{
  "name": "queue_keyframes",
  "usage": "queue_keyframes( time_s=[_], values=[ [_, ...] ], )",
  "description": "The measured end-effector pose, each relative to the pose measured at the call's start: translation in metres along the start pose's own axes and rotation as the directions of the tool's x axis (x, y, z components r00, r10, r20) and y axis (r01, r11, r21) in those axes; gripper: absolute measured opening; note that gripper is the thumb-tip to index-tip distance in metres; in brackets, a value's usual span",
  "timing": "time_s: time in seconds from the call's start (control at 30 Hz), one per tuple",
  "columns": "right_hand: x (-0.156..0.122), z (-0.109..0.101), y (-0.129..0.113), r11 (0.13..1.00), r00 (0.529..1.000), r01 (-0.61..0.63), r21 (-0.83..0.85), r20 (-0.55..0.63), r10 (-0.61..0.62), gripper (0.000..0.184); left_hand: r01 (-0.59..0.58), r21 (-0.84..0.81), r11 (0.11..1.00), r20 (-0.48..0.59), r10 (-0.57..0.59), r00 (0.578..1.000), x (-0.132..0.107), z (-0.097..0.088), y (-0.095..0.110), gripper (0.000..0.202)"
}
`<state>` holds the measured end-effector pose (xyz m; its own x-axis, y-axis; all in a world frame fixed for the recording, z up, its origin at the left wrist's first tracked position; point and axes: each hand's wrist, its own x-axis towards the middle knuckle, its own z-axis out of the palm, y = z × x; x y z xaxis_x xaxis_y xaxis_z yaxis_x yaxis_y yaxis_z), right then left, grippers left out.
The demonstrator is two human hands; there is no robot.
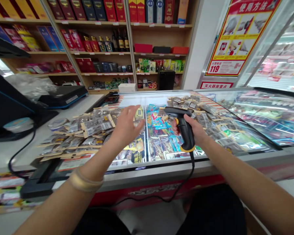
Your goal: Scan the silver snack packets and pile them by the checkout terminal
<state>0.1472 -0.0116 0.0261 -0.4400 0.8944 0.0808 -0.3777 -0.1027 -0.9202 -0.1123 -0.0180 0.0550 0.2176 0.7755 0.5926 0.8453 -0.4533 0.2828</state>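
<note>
A black and yellow barcode scanner is gripped in my right hand, its head pointing left and its cable hanging from the handle's lower end. My left hand hovers over the glass top of the freezer with fingers apart and nothing in it. Left of that hand lies a heap of small clear-and-brown packets with white labels. Beyond the scanner, a second pile of similar packets spreads over the glass. Blue and yellow frozen packs show through the glass between my hands.
A scale-like black device and a round tub stand on the left counter. The scanner cable loops down across the freezer's red front. Shelves of boxes and bottles line the back. A white box sits behind the freezer.
</note>
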Motion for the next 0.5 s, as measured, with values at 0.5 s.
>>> queue_keyframes(
  time_s=[0.5],
  values=[
    [-0.029,-0.057,0.000,1.000,0.980,-0.017,0.012,-0.196,0.019,0.043,0.434,0.175,0.884,0.260,-0.467,0.845,0.050,0.128,0.070,0.078]
  ],
)
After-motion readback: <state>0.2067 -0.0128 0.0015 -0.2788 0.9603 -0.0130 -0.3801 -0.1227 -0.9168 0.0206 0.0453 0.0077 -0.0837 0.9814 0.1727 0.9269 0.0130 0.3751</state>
